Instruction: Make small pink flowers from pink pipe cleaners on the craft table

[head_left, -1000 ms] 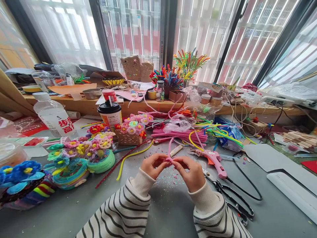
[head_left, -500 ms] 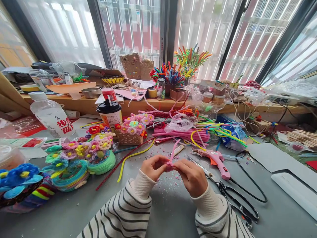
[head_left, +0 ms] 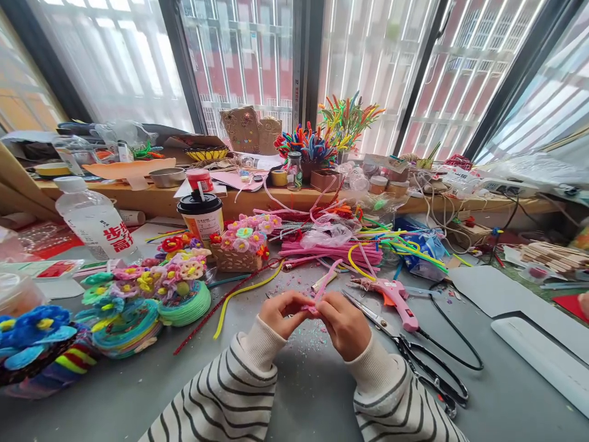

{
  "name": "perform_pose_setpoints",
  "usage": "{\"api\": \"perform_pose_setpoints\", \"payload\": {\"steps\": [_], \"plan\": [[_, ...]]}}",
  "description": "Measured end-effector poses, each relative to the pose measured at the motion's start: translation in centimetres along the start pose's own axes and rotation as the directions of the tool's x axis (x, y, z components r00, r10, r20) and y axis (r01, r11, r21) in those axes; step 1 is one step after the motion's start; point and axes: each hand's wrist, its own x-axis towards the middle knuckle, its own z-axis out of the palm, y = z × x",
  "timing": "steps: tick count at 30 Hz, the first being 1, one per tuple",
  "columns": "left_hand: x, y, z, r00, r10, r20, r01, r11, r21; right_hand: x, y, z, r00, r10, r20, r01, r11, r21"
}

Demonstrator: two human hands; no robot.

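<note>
Between my two hands, above the grey table, is a pink pipe cleaner [head_left: 327, 277]. One end of it sticks up and to the right; the rest is bunched at my fingertips and partly hidden. The fingers of my left hand [head_left: 284, 312] pinch it from the left. My right hand [head_left: 344, 324] grips it from the right, thumb and fingers pressed together. Large scissors [head_left: 405, 344] with black handles lie to the right of my right hand. Beyond them rests a pink glue gun [head_left: 396, 299], its black cord curving across the table.
Finished fuzzy flower pieces [head_left: 184, 270] and a water bottle [head_left: 94, 221] stand on the left. A lidded cup [head_left: 201, 216] and a basket of pink flowers [head_left: 237, 255] are behind my hands, beside a pipe cleaner bundle [head_left: 331, 250]. White card [head_left: 519, 301] lies at right.
My right hand has come in closer to my left, its fingers more curled over the pipe cleaner. The free end now leans further right. The view has shifted slightly.
</note>
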Motion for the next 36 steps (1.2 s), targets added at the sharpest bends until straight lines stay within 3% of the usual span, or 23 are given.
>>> {"api": "perform_pose_setpoints", "payload": {"steps": [2,5,8,10,14,18,21,25,29,33,36], "plan": [[0.0,0.1,0.0,1.000,-0.010,0.016,0.011,0.999,-0.052,-0.1,0.0,0.3,0.999,0.013,-0.034,-0.010,0.997,0.080],[0.1,0.1,0.2,0.998,-0.068,0.010,0.069,0.983,-0.168,-0.2,-0.3,0.7,0.985,0.144,-0.091,-0.127,0.976,0.177],[0.2,0.0,0.4,0.997,-0.073,-0.038,0.066,0.985,-0.160,-0.2,-0.5,0.7,0.974,0.200,-0.105,-0.187,0.974,0.126],[0.2,0.0,0.4,0.997,-0.034,-0.062,0.031,0.998,-0.053,-0.1,-0.5,0.6,0.977,0.181,-0.114,-0.177,0.983,0.049],[0.0,0.2,0.4,0.999,0.033,0.007,-0.034,0.988,0.152,0.1,-0.3,0.2,0.994,0.081,-0.067,-0.086,0.994,-0.074],[-0.3,0.3,0.4,0.998,0.057,0.024,-0.060,0.985,0.164,0.0,-0.1,0.2,0.998,-0.054,-0.030,0.049,0.988,-0.145],[-0.4,0.2,0.4,0.998,0.058,0.030,-0.061,0.990,0.130,-0.3,-0.2,0.7,0.995,-0.094,-0.043,0.089,0.992,-0.094],[-0.3,0.1,0.7,1.000,-0.006,-0.008,0.006,1.000,-0.005,-0.6,-0.5,1.5,0.980,0.070,-0.184,-0.069,0.998,0.013],[-0.3,0.2,0.9,0.995,-0.083,-0.048,0.079,0.993,-0.084,-0.5,-0.5,1.5,0.942,0.184,-0.282,-0.193,0.981,-0.005],[-0.4,0.3,0.9,0.989,-0.144,-0.024,0.142,0.987,-0.073,-0.4,-0.7,1.3,0.945,0.165,-0.281,-0.175,0.985,-0.011],[-0.6,0.3,0.8,0.994,-0.102,-0.035,0.101,0.994,-0.036,-0.3,-0.9,1.4,0.952,0.149,-0.268,-0.153,0.988,0.008]]}}
